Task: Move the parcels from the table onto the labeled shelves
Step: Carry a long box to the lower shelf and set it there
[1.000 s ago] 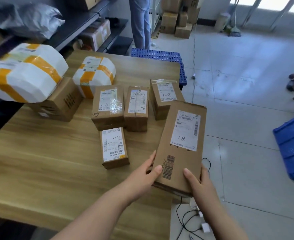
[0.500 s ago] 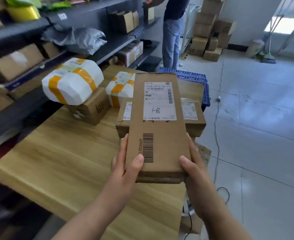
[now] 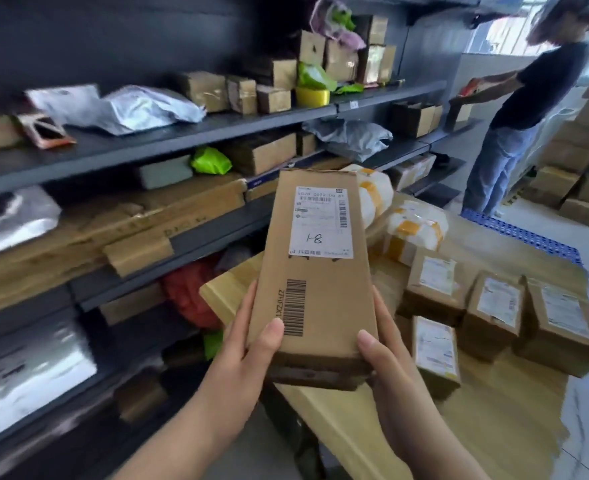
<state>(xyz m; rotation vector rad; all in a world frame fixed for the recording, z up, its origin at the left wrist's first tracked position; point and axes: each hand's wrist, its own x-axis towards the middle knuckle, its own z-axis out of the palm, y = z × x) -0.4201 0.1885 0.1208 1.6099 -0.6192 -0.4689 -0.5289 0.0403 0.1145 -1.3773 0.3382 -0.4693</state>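
A long flat cardboard parcel [image 3: 315,271] with a white label marked "1-8" is held up in front of me, above the table's left corner. My left hand [image 3: 248,355] grips its lower left edge, thumb on top. My right hand [image 3: 386,362] grips its lower right edge. On the wooden table [image 3: 494,427] to the right lie several small brown parcels [image 3: 494,303] with white labels, and behind them white parcels with yellow tape [image 3: 412,230]. Dark metal shelves [image 3: 189,133] full of boxes and bags fill the left side.
A person in a dark shirt and jeans [image 3: 515,126] stands at the far end of the shelves, reaching toward them. Stacked cardboard boxes [image 3: 577,168] sit on the floor at the far right. A blue plastic pallet [image 3: 525,237] lies beyond the table.
I have lifted the "1-8" parcel off the table with both hands and turned left, so the shelves now fill the view and the table sits to the right.
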